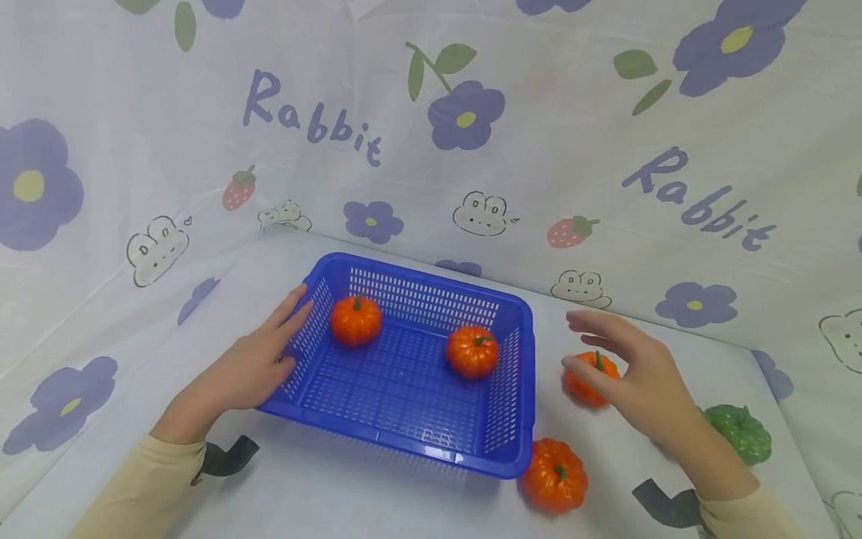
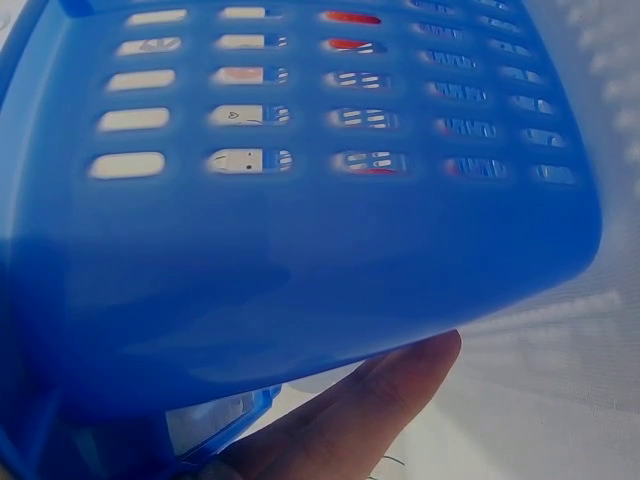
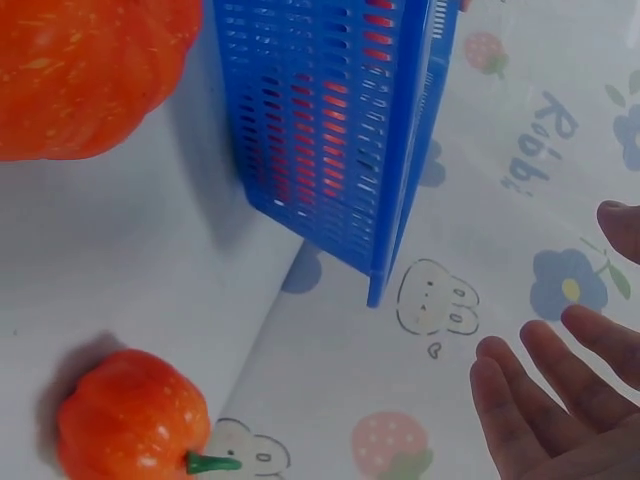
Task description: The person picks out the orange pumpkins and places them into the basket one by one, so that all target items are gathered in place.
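A blue plastic basket (image 1: 404, 442) with slotted walls holds two small orange pumpkins, one at the back left (image 1: 355, 322) and one towards the right wall (image 1: 473, 353). My left hand (image 1: 252, 359) holds its left rim, the thumb reaching over the inner side. In the left wrist view a finger (image 2: 385, 400) shows right at the basket's edge. To the right of the basket, my right hand (image 1: 640, 374) hovers with thumb and fingers spread apart, holding nothing. It overlaps another orange pumpkin (image 1: 581, 389) in the head view. The right wrist view shows that pumpkin (image 3: 130, 420) apart from the fingers (image 3: 510, 410).
Near the basket's front right corner lies an orange pumpkin (image 1: 555, 479). A green pumpkin (image 1: 741, 433) sits far right, partly hidden by the right forearm. Behind the white table rises a cloth (image 1: 539, 165) printed with flowers and rabbits. Black straps (image 1: 229, 457) hang at both wrists.
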A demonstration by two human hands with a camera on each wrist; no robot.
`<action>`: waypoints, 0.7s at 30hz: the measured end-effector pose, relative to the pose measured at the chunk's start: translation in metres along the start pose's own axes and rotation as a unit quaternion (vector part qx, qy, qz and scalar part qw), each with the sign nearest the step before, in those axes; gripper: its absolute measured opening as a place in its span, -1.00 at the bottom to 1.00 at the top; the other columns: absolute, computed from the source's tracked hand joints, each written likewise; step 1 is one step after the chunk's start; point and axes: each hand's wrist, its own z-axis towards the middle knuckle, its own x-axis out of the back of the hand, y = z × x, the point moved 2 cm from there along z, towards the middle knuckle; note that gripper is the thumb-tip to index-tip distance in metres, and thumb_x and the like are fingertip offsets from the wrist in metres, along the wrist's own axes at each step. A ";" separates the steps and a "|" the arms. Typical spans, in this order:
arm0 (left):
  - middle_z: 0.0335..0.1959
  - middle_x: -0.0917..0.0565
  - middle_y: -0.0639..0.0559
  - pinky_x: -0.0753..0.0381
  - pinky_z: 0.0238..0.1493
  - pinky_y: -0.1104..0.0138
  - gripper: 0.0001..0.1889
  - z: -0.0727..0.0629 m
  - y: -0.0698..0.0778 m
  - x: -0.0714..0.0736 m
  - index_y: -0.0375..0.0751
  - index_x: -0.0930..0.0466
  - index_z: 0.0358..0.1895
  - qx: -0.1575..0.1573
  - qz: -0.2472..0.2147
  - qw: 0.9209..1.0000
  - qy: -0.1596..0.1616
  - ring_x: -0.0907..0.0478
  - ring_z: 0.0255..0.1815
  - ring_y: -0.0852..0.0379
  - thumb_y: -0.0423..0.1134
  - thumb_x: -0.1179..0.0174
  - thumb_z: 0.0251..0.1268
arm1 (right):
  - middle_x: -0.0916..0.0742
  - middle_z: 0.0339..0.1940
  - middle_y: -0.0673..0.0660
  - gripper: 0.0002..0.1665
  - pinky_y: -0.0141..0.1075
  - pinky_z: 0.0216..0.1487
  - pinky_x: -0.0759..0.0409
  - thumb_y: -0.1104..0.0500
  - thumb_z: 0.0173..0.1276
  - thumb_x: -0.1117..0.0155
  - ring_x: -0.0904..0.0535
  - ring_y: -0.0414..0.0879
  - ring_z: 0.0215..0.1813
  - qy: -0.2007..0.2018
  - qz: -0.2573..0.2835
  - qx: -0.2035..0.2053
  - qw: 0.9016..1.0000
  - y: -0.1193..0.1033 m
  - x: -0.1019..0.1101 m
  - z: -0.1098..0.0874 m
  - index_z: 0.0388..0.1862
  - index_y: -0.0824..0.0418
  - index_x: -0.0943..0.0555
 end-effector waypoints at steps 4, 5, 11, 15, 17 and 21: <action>0.83 0.25 -0.17 -0.43 0.45 -0.25 -0.20 0.000 0.001 0.000 -0.37 0.01 0.75 -0.001 -0.001 1.000 0.000 -0.50 0.41 -0.39 -0.48 -0.08 0.52 | -0.74 0.32 0.13 -0.30 -0.70 0.27 -0.35 0.16 0.40 -0.61 -0.70 0.11 0.29 -0.007 -0.004 -0.009 1.000 0.001 0.001 -0.005 0.50 0.08 -0.61; 0.83 0.24 -0.17 -0.42 0.45 -0.25 -0.20 -0.001 0.001 0.000 -0.37 0.01 0.75 -0.001 -0.002 1.000 0.001 -0.48 0.44 -0.39 -0.49 -0.08 0.52 | -0.74 0.31 0.13 -0.30 -0.70 0.26 -0.34 0.15 0.40 -0.61 -0.70 0.12 0.29 -0.009 -0.005 -0.013 1.000 0.001 0.001 -0.007 0.50 0.07 -0.61; 0.83 0.26 -0.14 -0.35 0.50 -0.24 -0.20 -0.001 0.001 0.000 -0.37 0.02 0.76 0.003 0.000 1.000 0.000 -0.37 0.55 -0.42 -0.49 -0.06 0.52 | -0.74 0.31 0.08 -0.29 -0.70 0.25 -0.37 0.19 0.40 -0.60 -0.70 0.08 0.26 -0.003 -0.019 -0.011 1.000 0.007 0.005 -0.017 0.51 0.03 -0.60; 0.83 0.25 -0.15 -0.37 0.49 -0.24 -0.20 0.000 0.001 0.000 -0.38 0.01 0.75 0.000 0.002 1.000 0.002 -0.37 0.55 -0.43 -0.50 -0.06 0.52 | -0.73 0.33 0.10 -0.27 -0.70 0.25 -0.38 0.23 0.39 -0.60 -0.69 0.11 0.27 0.005 -0.022 -0.009 1.000 0.010 0.008 -0.023 0.51 0.07 -0.60; 0.83 0.24 -0.16 -0.38 0.48 -0.25 -0.21 0.000 0.001 -0.001 -0.39 -0.01 0.75 -0.004 0.001 1.000 0.005 -0.38 0.54 -0.44 -0.50 -0.07 0.51 | -0.73 0.33 0.12 -0.28 -0.71 0.23 -0.38 0.22 0.39 -0.61 -0.69 0.11 0.28 0.006 -0.022 -0.013 1.000 0.010 0.009 -0.026 0.50 0.08 -0.60; 0.83 0.23 -0.17 -0.39 0.47 -0.25 -0.21 -0.001 0.001 -0.001 -0.40 -0.02 0.74 -0.005 0.003 1.000 0.007 -0.40 0.52 -0.44 -0.51 -0.07 0.50 | -0.73 0.34 0.12 -0.28 -0.71 0.23 -0.39 0.19 0.38 -0.62 -0.68 -0.03 0.29 0.008 -0.023 -0.023 0.999 0.015 0.009 -0.031 0.49 0.11 -0.60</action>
